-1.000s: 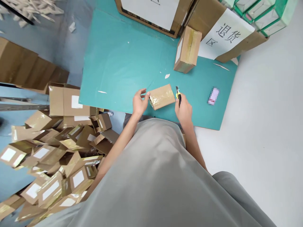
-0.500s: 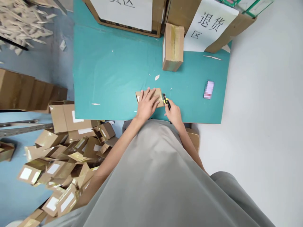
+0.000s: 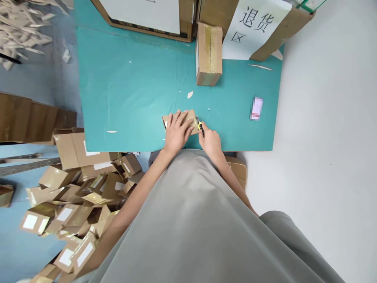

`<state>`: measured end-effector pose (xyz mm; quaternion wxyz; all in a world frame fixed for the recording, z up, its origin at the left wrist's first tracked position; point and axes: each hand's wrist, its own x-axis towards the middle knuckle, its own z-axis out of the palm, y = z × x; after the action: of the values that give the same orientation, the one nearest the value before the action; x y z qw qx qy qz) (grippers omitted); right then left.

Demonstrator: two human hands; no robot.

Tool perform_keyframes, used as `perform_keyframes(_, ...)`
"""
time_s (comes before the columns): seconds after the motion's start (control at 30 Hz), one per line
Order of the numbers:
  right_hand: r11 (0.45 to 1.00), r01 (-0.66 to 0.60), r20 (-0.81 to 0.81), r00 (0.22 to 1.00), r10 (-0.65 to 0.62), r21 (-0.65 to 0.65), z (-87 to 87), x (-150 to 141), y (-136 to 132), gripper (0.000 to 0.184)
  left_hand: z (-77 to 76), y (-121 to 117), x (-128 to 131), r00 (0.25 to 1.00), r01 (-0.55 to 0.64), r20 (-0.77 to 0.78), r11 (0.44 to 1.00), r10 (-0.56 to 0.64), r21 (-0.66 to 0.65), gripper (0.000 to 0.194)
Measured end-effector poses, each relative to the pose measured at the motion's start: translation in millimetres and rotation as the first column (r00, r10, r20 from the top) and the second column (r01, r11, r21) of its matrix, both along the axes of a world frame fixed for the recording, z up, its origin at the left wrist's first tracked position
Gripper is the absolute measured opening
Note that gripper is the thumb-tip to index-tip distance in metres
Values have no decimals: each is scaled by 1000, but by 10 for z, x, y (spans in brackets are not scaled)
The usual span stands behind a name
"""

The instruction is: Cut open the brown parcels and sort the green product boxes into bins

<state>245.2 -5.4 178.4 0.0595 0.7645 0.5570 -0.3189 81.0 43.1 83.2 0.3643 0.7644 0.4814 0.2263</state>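
A small cardboard box lies near the front edge of the green-topped table. My left hand rests flat on top of it with the fingers spread. In my right hand is a black and yellow box cutter, its handle wrapped by the fingers. The cutter's tip is at the right end of the box, by the tape. Whether the blade is inside the tape I cannot tell.
A taped carton stands farther back, before larger boxes with paper signs. A blurred pinkish item lies at the right. Paper scraps dot the tabletop. Many opened cartons are heaped on the floor at left.
The whole view has shifted, so the table sits a little farther left. My right hand has turned slightly and the cutter is tilted more toward the box end. My left hand stays on the box.
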Motion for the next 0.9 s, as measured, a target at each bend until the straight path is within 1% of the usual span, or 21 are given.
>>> perform_keyframes(0.27, 999, -31, 49, 998, 33, -43, 128, -100, 164, 54, -10, -24, 14, 1000, -5, 31, 1000, 5, -15, 46)
perform_keyframes(0.4, 997, -27, 65, 997, 32, -67, 215, -164, 73, 52, -27, -49, 25, 1000, -13, 14, 1000, 13, 4, 45)
perform_keyframes(0.5, 996, -10, 80, 997, 18, -91, 235, -184, 19, 48, -35, -63, 31, 1000, -15, 0, 999, 15, 32, 45)
perform_keyframes(0.63, 995, -15, 84, 996, 23, -96, 209, -168, 53, 43, -41, -68, 28, 1000, -1, -12, 999, 2, 51, 45)
perform_keyframes(0.73, 993, -15, 87, 996, 25, -119, 242, -184, 52, 48, -53, -76, 19, 1000, 8, -27, 999, -7, 44, 44)
perform_keyframes(0.83, 990, -16, 90, 996, 29, -142, 296, -223, 35, 49, -76, -88, 12, 996, 14, -85, 997, -8, 70, 41)
perform_keyframes(0.9, 992, -13, 96, 995, 25, -126, 287, -229, 45, 46, -96, -91, 8, 993, 19, -118, 994, -6, 107, 41)
